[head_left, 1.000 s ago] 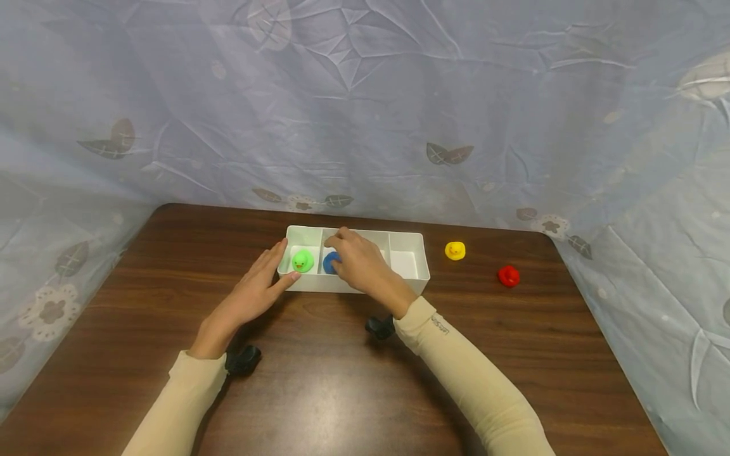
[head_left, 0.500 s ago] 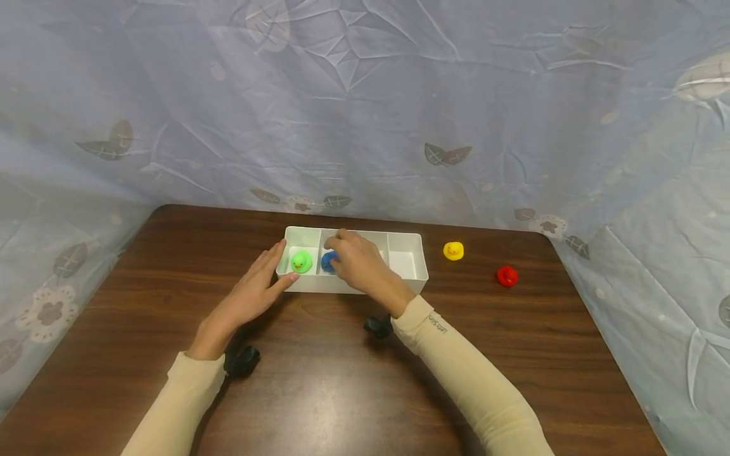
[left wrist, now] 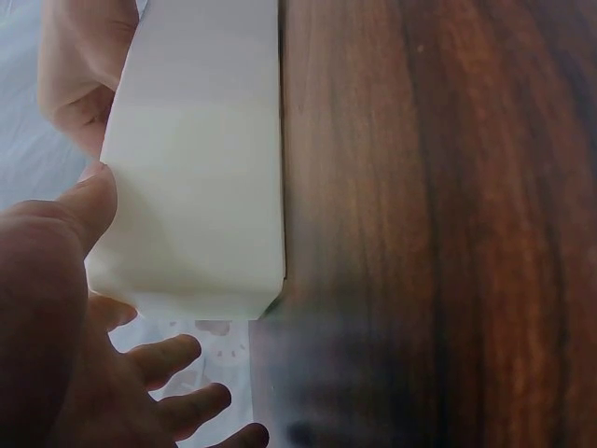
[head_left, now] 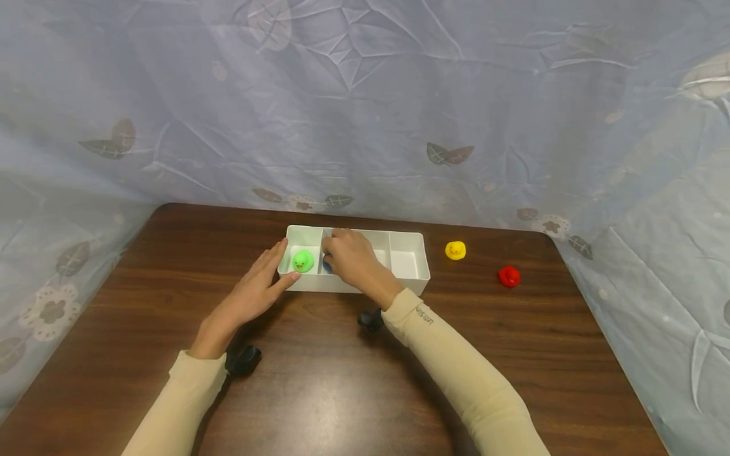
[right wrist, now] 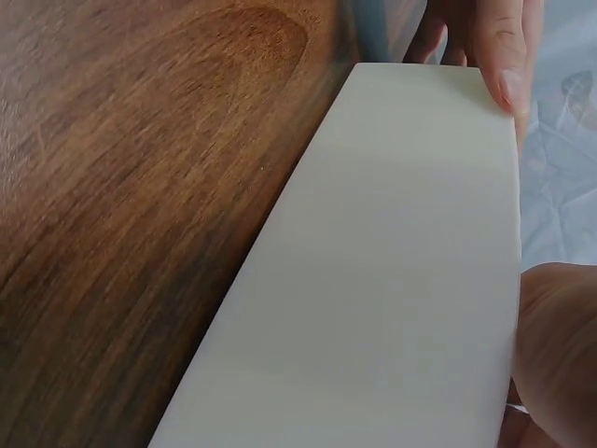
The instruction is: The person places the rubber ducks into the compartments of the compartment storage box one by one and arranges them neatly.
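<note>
Blue toy [head_left: 327,263] is in the box [head_left: 319,284], second compartment from the nine o'clock end, mostly hidden by the right hand [head_left: 360,263], whose grip looks clamped on it. The left hand [head_left: 256,285] rests, fingers apart, at that end. Best to brace lightly there, pinch squarely, and keep knuckles off the divider [head_left: 320,250] towards the green duck [head_left: 302,261] at nine o'clock

Curtained nook, leaf-print fabric [head_left: 365,114] on three sides, wood-grain table [head_left: 308,354]
</note>
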A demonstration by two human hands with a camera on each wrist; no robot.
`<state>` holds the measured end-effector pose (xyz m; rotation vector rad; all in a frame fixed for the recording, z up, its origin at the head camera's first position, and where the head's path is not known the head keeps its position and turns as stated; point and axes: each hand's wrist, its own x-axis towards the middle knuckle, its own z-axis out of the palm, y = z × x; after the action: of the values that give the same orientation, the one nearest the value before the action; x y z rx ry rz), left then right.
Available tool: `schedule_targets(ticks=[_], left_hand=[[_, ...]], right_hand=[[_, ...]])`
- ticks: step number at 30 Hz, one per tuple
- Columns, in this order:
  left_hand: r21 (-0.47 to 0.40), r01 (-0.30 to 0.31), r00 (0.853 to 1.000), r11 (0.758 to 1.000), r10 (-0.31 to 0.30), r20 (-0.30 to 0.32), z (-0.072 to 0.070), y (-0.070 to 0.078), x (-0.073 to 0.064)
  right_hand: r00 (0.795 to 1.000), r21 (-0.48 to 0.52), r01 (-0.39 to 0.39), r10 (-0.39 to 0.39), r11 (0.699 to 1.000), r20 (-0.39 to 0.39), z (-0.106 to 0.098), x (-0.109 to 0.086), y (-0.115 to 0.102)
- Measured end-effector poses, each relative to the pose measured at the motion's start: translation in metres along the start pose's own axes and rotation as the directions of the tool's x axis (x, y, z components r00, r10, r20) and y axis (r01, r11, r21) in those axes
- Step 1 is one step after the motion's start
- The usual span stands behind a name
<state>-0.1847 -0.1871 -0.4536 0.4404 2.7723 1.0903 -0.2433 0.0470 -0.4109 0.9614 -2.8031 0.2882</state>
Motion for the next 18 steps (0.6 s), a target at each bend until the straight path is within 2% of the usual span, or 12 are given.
schedule_targets(ticks=[6,18], left_hand=[[-0.002,0.001,1.0,1.0,-0.001,0.003,-0.0011,0.0004,0.0005],[-0.013,0.007,1.0,1.0,-0.006,0.019,-0.0017,0.001,0.0003]], right_hand=[[0.999,-0.02,0.018,-0.018,1.0,0.032,-0.0026,0.0004,0.0035],[0.996,0.004,0.024,-0.024,1.0,0.081,-0.0077,-0.0017,0.0052]])
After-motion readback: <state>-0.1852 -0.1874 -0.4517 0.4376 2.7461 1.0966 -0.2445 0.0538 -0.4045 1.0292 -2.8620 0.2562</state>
